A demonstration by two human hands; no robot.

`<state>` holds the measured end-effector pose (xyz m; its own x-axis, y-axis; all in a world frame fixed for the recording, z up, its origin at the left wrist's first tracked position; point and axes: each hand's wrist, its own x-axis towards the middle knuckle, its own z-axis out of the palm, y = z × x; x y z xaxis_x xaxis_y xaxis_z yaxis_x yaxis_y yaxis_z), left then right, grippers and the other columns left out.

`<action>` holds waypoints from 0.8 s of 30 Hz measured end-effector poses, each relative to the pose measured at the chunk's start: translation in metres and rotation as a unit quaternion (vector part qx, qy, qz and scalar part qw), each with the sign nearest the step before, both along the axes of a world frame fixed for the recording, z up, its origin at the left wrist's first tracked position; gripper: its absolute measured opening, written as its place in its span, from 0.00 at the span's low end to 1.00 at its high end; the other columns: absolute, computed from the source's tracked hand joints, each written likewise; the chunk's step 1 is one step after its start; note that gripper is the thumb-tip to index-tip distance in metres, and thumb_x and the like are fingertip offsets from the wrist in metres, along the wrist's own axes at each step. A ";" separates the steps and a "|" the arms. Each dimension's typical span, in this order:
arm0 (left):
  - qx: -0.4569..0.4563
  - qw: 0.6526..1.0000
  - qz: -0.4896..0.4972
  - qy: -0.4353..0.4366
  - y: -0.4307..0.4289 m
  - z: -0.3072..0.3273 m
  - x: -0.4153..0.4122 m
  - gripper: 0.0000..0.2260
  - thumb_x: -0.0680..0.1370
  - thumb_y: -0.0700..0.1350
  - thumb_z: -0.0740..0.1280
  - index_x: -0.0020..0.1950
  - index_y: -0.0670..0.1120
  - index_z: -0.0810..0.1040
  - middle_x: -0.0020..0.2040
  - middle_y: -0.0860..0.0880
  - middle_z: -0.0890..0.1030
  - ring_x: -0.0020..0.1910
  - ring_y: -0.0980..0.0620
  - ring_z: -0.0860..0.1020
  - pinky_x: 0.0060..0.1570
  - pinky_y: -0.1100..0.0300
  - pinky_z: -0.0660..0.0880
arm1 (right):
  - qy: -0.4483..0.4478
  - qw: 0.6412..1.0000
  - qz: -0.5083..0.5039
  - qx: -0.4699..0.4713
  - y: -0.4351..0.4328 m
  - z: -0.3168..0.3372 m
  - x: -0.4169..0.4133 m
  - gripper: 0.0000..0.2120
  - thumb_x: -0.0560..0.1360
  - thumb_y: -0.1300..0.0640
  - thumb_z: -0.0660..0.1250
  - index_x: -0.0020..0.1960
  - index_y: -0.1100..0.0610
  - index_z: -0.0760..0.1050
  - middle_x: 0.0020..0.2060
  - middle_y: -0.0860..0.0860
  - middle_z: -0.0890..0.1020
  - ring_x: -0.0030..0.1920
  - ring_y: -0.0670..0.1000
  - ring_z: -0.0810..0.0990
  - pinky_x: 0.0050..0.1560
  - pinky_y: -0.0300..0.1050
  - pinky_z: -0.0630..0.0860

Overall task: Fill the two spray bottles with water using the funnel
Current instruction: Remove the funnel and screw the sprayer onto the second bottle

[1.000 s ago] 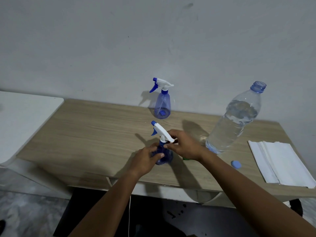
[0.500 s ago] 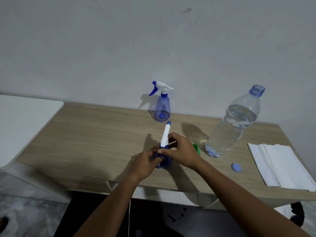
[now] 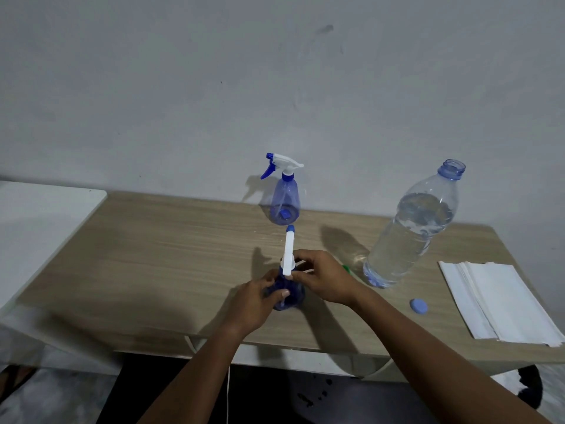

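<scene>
Wooden worktop, set against a plain wall.

Water bottle: large, clear, uncapped, mostly full, toward the right end. Likely heavy and sloshy, with thin walls that give; best gripped round the mid-body with support lower down.

Stack of white paper: at the right end, reaching the front edge.

Far spray bottle: upright at the back edge, centre, trigger head on, looks empty.

Near spray bottle: upright toward the front edge, centre. Small, light and smooth plastic, so it tips easily.

Left hand: fingers curl round the near bottle's body, steadying it.

Right hand: fingers pinch the base of the spray head at the collar, nozzle pointing toward the back edge. Judged step: unscrewing the head.

Blue cap: loose near the front edge, between water bottle and paper.

Funnel: only a green sliver shows behind the right hand.
</scene>
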<state>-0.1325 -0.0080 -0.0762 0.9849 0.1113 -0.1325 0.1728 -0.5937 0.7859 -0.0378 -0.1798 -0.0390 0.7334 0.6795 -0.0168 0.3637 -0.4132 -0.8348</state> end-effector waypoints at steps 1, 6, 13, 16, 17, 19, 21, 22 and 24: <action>-0.005 1.000 -0.001 0.002 0.000 0.000 0.000 0.13 0.81 0.51 0.69 0.66 0.52 0.81 0.43 0.58 0.82 0.36 0.72 0.77 0.37 0.76 0.71 | -0.006 1.000 -0.007 -0.009 0.001 -0.001 0.001 0.08 0.76 0.56 0.74 0.55 0.54 0.82 0.49 0.45 0.86 0.49 0.46 0.85 0.55 0.48 0.81; -0.007 1.000 0.003 0.011 0.000 -0.003 0.001 0.12 0.81 0.47 0.69 0.64 0.53 0.82 0.35 0.63 0.80 0.36 0.74 0.77 0.35 0.76 0.71 | -0.081 0.994 -0.073 -0.018 0.010 -0.011 -0.006 0.15 0.70 0.48 0.78 0.45 0.49 0.71 0.39 0.43 0.81 0.40 0.45 0.83 0.42 0.45 0.81; -0.003 1.000 0.006 0.012 0.000 -0.001 0.002 0.14 0.81 0.51 0.69 0.68 0.56 0.79 0.40 0.58 0.81 0.38 0.64 0.78 0.33 0.74 0.69 | -0.060 0.993 -0.106 -0.006 0.008 -0.016 -0.005 0.28 0.61 0.33 0.80 0.42 0.52 0.71 0.36 0.49 0.82 0.38 0.52 0.83 0.41 0.56 0.80; -0.005 1.000 0.010 0.010 0.001 -0.002 0.002 0.14 0.80 0.51 0.70 0.66 0.54 0.81 0.39 0.58 0.80 0.37 0.62 0.77 0.35 0.75 0.70 | -0.021 0.993 -0.116 0.030 -0.003 -0.018 -0.005 0.25 0.61 0.39 0.82 0.45 0.52 0.76 0.41 0.48 0.85 0.43 0.49 0.85 0.46 0.52 0.83; -0.005 1.000 0.014 0.010 0.001 -0.002 0.002 0.13 0.80 0.51 0.71 0.65 0.53 0.82 0.39 0.58 0.80 0.37 0.61 0.77 0.35 0.75 0.70 | 0.003 0.992 -0.111 0.057 -0.005 -0.018 -0.005 0.21 0.64 0.44 0.83 0.48 0.52 0.78 0.44 0.48 0.86 0.46 0.49 0.86 0.49 0.52 0.83; -0.007 1.000 0.018 0.007 0.001 -0.004 0.002 0.12 0.80 0.52 0.71 0.63 0.53 0.83 0.41 0.56 0.81 0.38 0.60 0.77 0.36 0.75 0.70 | 0.042 0.991 -0.083 0.097 -0.008 -0.017 -0.004 0.17 0.70 0.54 0.80 0.56 0.53 0.80 0.51 0.49 0.86 0.52 0.50 0.86 0.57 0.52 0.82; -0.009 1.000 0.018 0.003 0.001 -0.006 0.002 0.11 0.80 0.52 0.71 0.62 0.53 0.84 0.42 0.56 0.81 0.38 0.60 0.78 0.36 0.75 0.70 | 0.056 0.992 -0.056 0.097 -0.007 -0.014 -0.004 0.15 0.75 0.61 0.75 0.61 0.57 0.80 0.55 0.50 0.85 0.55 0.51 0.85 0.59 0.48 0.80; -0.009 1.000 0.018 0.003 0.001 -0.007 0.002 0.11 0.80 0.52 0.71 0.62 0.53 0.84 0.42 0.56 0.82 0.40 0.57 0.79 0.37 0.74 0.70 | 0.057 0.993 -0.046 0.090 -0.006 -0.013 -0.004 0.14 0.76 0.64 0.72 0.62 0.58 0.81 0.55 0.50 0.86 0.55 0.50 0.85 0.58 0.43 0.79; -0.012 1.000 0.015 0.006 0.002 -0.009 0.003 0.11 0.80 0.52 0.71 0.62 0.54 0.84 0.44 0.55 0.82 0.45 0.54 0.81 0.38 0.73 0.70 | 0.053 0.995 -0.036 0.078 -0.005 -0.010 -0.004 0.12 0.78 0.64 0.70 0.61 0.59 0.82 0.55 0.49 0.86 0.55 0.47 0.84 0.57 0.37 0.77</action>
